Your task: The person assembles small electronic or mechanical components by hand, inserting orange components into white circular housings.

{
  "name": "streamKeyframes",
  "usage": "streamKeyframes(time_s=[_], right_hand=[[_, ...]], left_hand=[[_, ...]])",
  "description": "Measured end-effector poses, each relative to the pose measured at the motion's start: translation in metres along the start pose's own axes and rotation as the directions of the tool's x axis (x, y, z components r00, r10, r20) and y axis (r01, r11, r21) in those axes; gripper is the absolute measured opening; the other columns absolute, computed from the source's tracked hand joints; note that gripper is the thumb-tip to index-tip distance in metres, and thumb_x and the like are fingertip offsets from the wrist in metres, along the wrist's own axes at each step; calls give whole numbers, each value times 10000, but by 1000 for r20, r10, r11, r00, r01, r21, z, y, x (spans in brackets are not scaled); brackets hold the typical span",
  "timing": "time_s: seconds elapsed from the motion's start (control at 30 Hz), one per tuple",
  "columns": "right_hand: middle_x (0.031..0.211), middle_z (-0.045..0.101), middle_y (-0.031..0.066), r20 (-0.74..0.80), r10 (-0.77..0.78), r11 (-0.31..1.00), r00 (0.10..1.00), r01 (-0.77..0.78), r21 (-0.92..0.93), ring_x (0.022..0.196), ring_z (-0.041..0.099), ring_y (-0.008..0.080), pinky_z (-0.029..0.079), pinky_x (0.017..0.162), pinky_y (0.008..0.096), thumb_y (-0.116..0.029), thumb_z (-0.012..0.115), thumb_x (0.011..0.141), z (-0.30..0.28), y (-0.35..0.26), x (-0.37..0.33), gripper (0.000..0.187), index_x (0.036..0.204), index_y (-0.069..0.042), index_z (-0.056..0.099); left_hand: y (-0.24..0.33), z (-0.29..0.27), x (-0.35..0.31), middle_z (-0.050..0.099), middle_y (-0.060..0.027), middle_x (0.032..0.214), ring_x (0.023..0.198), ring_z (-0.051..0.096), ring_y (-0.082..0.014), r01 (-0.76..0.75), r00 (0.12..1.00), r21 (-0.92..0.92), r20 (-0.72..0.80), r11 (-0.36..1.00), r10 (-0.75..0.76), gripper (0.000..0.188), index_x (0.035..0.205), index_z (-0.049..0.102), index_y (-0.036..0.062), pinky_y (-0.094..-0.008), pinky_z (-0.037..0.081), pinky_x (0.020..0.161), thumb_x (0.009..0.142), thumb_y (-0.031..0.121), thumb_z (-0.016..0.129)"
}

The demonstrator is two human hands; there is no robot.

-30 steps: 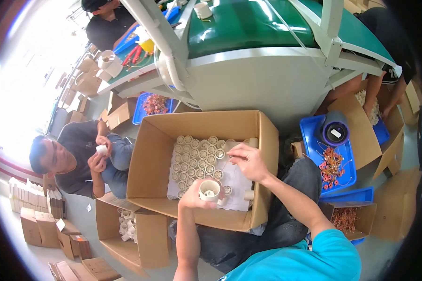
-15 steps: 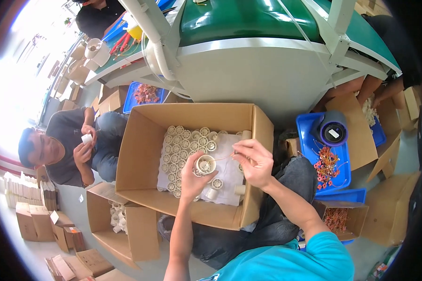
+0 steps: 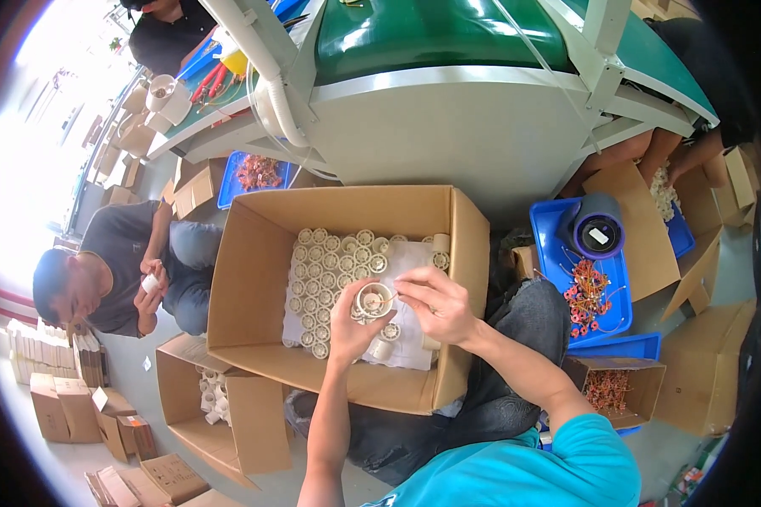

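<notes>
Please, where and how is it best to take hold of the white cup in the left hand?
Probably by its outer wall, coming from the left and curving around it. The white cup is round and its open mouth faces up, so a grip on the side leaves the mouth uncovered. The left hand holds it so, with the right hand on the opposite side.

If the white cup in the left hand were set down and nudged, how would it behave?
The white cup would probably roll if laid on its side, since its wall is round. It seems fairly stiff: its rim looks circular in the left hand's grip. It is likely light, being open-topped and small enough for those fingers to wrap.
</notes>
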State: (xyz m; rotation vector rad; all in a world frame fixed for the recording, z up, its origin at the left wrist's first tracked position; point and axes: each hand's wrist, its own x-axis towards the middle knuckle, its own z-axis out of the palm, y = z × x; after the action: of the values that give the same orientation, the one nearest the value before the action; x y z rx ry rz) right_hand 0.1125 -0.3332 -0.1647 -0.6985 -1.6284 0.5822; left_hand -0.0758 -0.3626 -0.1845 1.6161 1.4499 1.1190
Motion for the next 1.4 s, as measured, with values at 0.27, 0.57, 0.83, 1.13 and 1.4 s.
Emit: streamKeyframes(time_s=[0.27,0.57,0.83,1.13,1.4], right_hand=[[965,653,105,125,93,996,988,-92,-16,825,644,257,541,707,325,44,724,728,0,3,-5,222,949,19,707],[1142,614,86,339,292,956,894,-288,-61,1063,559,271,460,927,389,-45,738,716,15,13,-13,180,895,-43,753],[1114,628,94,399,318,942,860,-333,-35,1055,577,274,475,914,388,-35,722,711,11,10,-10,160,869,-36,749],[1098,636,95,385,363,931,848,-346,-115,1050,577,282,472,911,396,-86,700,745,12,4,-12,129,856,-44,748],[1095,647,91,333,428,903,840,-414,-115,1005,600,282,482,875,395,-81,697,756,16,1,-14,125,862,-51,756]], left_hand=[[5,3,-3,630,-96,1018,935,641,-229,-51,999,66,11,997,50,503,1141,566,34,-337,507,815,682,31,774],[-1,21,-5,573,-140,967,870,597,-356,-190,981,296,36,936,188,566,1075,539,56,-414,503,720,572,6,794],[-1,22,-6,592,-148,985,882,606,-328,-205,978,258,20,944,206,522,1065,552,35,-389,498,758,599,2,785],[-4,23,-6,582,-142,977,862,605,-330,-239,970,236,7,942,245,542,1077,542,46,-389,505,715,595,-54,770],[-9,26,-5,589,-141,973,837,612,-319,-272,958,209,-34,939,285,534,1081,540,48,-376,507,705,616,-58,778]])
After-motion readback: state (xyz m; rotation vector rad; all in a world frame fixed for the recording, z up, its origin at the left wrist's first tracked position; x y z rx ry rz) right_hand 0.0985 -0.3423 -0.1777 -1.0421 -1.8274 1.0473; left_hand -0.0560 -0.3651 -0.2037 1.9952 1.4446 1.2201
